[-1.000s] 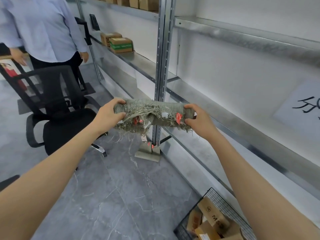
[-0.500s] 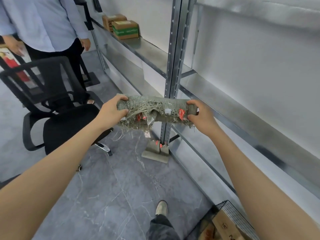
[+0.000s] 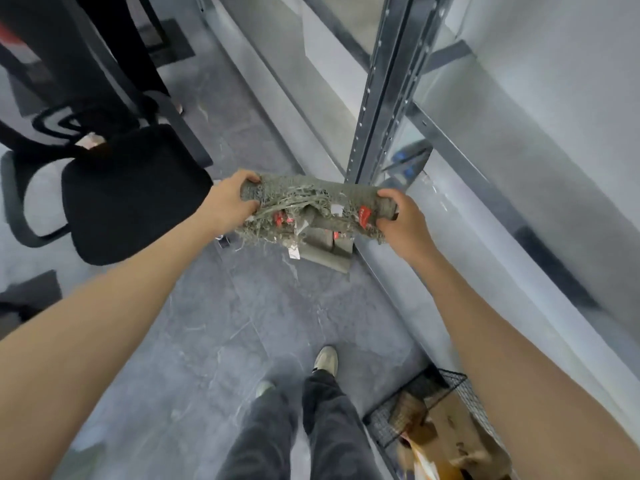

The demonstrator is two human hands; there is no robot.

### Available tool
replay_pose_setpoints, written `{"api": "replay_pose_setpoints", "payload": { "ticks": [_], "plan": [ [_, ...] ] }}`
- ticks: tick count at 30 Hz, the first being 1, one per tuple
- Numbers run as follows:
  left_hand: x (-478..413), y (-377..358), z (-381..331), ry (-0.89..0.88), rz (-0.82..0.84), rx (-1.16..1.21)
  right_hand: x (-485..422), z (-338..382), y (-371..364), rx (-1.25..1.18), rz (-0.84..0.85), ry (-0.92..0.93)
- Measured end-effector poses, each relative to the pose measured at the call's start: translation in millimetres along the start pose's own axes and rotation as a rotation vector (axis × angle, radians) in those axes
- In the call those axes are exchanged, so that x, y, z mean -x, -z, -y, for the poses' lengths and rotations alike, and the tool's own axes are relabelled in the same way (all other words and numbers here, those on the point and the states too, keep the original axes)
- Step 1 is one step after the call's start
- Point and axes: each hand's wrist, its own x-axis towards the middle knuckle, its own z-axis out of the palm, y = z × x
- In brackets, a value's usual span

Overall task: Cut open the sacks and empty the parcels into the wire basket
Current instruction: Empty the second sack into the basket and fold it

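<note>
1. Head view: two hands are holding one rolled sack (image 3: 313,202) out in front, both arms stretched forward above the grey floor (image 3: 214,341).
2. The left hand (image 3: 228,202) is gripping the sack's left end, fingers curled over the top and thumb tucked underneath.
3. The right hand (image 3: 403,221) is gripping the right end, fingers wrapped over the roll.
4. The sack is lying roughly level between the two hands. Frayed grey-green threads are hanging from its middle, and two red labels (image 3: 364,216) and one white tag (image 3: 335,210) are showing on it.
5. Just beyond and below the sack, one grey pad (image 3: 325,259) is lying at the foot of one steel post (image 3: 384,98) of the rack.
6. One black chair (image 3: 131,195) is standing left of the left hand.
7. Two legs (image 3: 332,427) in dark trousers and two pale shoes (image 3: 325,358) are showing at the bottom, between the forearms.
8. One wire basket (image 3: 450,375) is sitting on the floor at lower right beside the right forearm, well apart from the sack. Brown parcels (image 3: 450,424) are lying in it, too blurred and hidden to count.
9. Another person's dark legs (image 3: 114,46) are standing behind the chair at top left.
</note>
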Motion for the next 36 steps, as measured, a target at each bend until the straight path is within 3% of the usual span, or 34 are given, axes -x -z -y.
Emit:
{"api": "replay_pose_setpoints", "payload": {
  "ticks": [16, 22, 27, 36],
  "plan": [
    [-132, -230, 159, 0.127, 0.268, -0.131, -66, -217, -192, 0.045, 0.066, -0.432],
    [-162, -337, 234, 0.221, 0.314, -0.143, -96, -322, -277, 0.074, 0.114, -0.471],
    [-187, -411, 279, 0.2, 0.34, -0.145, -121, -399, -330, 0.091, 0.117, -0.515],
    [-216, -471, 315, 0.182, 0.329, -0.176, -146, -463, -377, 0.028, 0.135, -0.537]
  ]
}}
